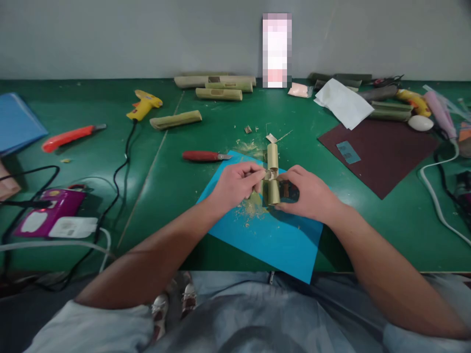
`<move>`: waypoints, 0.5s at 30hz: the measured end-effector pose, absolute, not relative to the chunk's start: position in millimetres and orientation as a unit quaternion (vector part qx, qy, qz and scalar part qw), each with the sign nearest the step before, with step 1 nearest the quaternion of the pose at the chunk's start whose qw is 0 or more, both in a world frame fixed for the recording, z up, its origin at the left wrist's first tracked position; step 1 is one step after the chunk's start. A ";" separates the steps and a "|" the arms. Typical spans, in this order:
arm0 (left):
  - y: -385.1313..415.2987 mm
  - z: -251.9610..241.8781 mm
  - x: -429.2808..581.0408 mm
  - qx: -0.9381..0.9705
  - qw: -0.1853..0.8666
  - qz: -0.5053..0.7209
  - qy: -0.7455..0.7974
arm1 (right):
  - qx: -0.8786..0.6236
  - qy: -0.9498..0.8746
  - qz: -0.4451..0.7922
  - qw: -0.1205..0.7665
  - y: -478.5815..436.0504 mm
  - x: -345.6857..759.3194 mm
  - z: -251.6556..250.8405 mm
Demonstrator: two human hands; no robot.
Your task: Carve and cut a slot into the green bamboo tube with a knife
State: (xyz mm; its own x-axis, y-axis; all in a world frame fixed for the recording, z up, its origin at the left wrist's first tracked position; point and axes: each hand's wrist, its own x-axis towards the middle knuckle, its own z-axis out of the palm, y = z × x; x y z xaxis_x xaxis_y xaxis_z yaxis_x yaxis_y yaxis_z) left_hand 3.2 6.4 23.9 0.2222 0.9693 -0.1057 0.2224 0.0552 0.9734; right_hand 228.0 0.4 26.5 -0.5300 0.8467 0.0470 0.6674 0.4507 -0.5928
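A short bamboo tube [273,157] lies lengthwise in front of me, with a notch cut near its middle. My right hand [311,196] grips its right side between thumb and fingers. At the notch, my left hand [239,182] is closed in a pinch on something small and pale that I cannot make out. Under the hands and the tube's near end lies a blue sheet [272,245] sprinkled with shavings [250,210]. A red-handled knife [200,156] rests to the left, its blade tip at the sheet's corner.
More bamboo pieces [224,94] lie at the back and left [176,119]. Left are a yellow glue gun [143,105], an orange cutter [69,138] and a purple power strip [51,211] with cables. Right are brown sandpaper [382,157], white paper [344,103] and a pink tool [439,113].
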 end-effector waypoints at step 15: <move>11.7 17.7 -0.3 0.619 0.409 0.435 0.510 | -0.467 -0.840 0.223 0.161 1.1 230.3 27.5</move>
